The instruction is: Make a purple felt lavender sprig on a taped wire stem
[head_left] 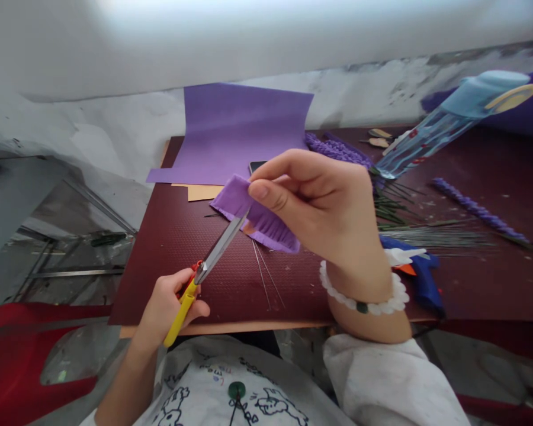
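Fringed purple strip (273, 228) hangs pinched in the right hand (326, 198).

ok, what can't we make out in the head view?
Head view, all:
dark rectangular object: mostly hidden behind right hand and purple fringed strip
left hand: some fingers hidden by the hand itself and the scissors
red plastic object: cut off by left edge
shirt lettering: too small to read
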Action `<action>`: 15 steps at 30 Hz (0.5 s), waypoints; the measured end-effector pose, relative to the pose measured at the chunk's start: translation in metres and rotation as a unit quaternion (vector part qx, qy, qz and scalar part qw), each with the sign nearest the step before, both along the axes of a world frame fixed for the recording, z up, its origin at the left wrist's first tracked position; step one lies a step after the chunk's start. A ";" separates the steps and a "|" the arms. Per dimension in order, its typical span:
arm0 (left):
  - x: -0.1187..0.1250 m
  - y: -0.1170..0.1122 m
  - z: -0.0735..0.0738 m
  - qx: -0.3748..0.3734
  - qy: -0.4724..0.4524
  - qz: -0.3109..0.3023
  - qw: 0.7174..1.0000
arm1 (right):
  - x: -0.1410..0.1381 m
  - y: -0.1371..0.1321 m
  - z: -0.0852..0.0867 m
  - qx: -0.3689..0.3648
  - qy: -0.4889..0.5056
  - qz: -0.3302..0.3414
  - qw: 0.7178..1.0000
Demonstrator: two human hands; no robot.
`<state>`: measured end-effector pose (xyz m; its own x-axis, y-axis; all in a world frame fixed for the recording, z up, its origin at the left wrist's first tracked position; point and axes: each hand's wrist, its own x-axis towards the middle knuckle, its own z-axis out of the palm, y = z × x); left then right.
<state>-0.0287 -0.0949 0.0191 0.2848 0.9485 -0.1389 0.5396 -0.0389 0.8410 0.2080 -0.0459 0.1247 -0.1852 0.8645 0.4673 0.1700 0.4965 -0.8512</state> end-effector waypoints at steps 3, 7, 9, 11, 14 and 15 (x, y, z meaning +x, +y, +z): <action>-0.003 -0.002 0.001 -0.022 -0.010 -0.018 1.000 | 0.000 0.000 -0.001 0.005 0.019 -0.012 1.000; -0.006 -0.004 0.001 -0.029 -0.018 -0.039 0.999 | 0.000 0.000 0.000 0.019 0.038 -0.039 0.998; -0.007 -0.004 0.000 -0.032 -0.005 -0.047 0.998 | 0.001 0.000 0.000 0.023 0.035 -0.046 0.998; -0.008 -0.003 -0.002 -0.030 0.002 -0.050 0.998 | 0.001 0.000 0.000 0.023 0.031 -0.043 0.998; -0.009 -0.003 -0.004 -0.017 -0.005 -0.052 0.998 | 0.000 -0.001 0.000 0.028 0.027 -0.039 0.999; -0.009 -0.003 -0.005 -0.014 -0.008 -0.051 0.999 | 0.000 -0.001 0.000 0.033 0.024 -0.042 0.998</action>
<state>-0.0375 -0.0978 0.0142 0.3821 0.9102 -0.1598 0.5210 -0.0694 0.8507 0.2078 -0.0465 0.1248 -0.0886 0.8429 0.5307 0.1737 0.5377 -0.8250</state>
